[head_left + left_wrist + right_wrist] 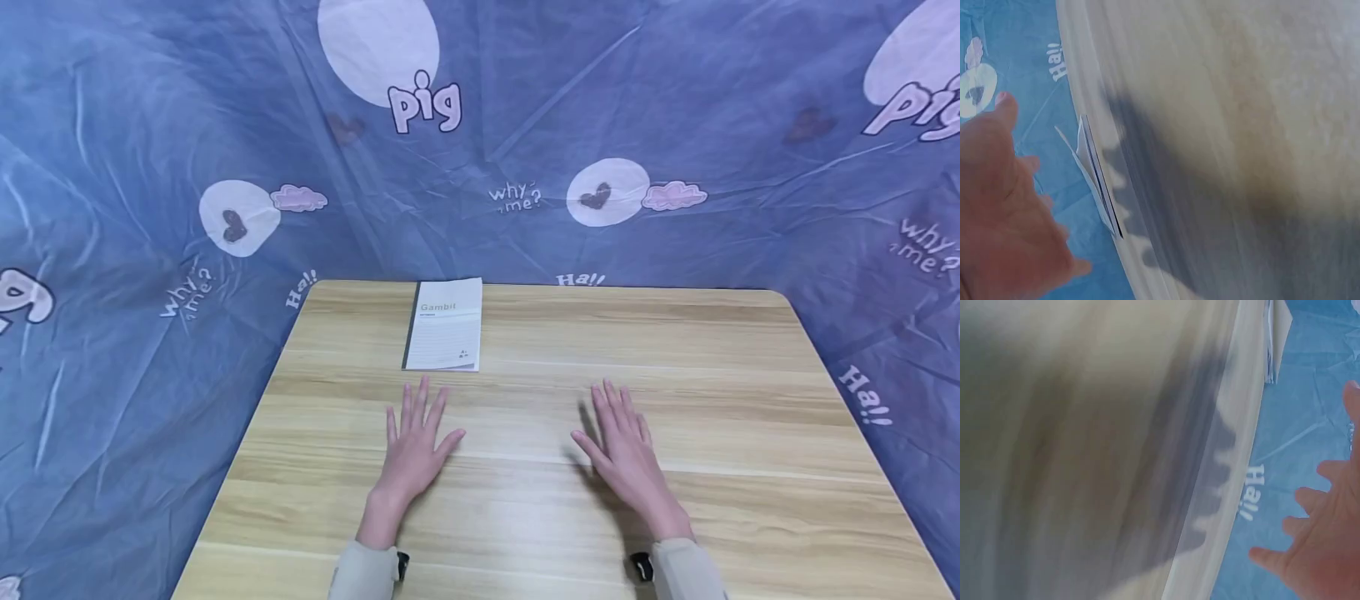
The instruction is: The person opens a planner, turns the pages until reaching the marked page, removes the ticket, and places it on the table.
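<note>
A notebook [446, 329] with a pale cover marked "Gambit" and a dark spine lies near the table's back edge, left of the middle. Its cover lifts a little from the pages, as the left wrist view shows at the notebook [1094, 178]. Just in front of it my left hand [412, 458] hovers palm down with fingers spread, holding nothing. Farther right, my right hand [626, 458] is held over the table with straight fingers, also holding nothing. Both hands cast shadows on the wood below them.
The light wooden table [517, 517] has rounded back corners. A blue printed cloth [487, 125] hangs behind it and along both sides. Each wrist wears a dark band [641, 567] by the sleeve cuff.
</note>
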The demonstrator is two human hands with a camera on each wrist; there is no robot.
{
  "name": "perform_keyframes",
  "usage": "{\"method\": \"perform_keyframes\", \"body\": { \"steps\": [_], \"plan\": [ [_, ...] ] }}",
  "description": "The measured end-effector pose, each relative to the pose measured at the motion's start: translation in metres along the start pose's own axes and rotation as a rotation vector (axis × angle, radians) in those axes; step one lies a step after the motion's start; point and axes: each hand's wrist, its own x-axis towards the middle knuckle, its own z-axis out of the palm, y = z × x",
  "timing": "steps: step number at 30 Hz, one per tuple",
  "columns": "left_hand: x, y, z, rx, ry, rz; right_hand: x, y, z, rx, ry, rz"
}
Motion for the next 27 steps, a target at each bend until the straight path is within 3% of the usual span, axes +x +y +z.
{"method": "perform_keyframes", "body": {
  "steps": [9,18,27],
  "plan": [
    [0.008,-0.010,-0.010,-0.175,-0.002,-0.040,0.025,-0.014,0.016,0.181,-0.020,-0.023],
    [0.023,-0.025,-0.014,-0.238,-0.033,-0.088,0.050,-0.032,0.036,0.273,-0.076,-0.023],
    [0.045,-0.043,-0.018,-0.202,-0.052,-0.114,0.084,-0.048,0.054,0.302,-0.105,-0.039]
  ]
}}
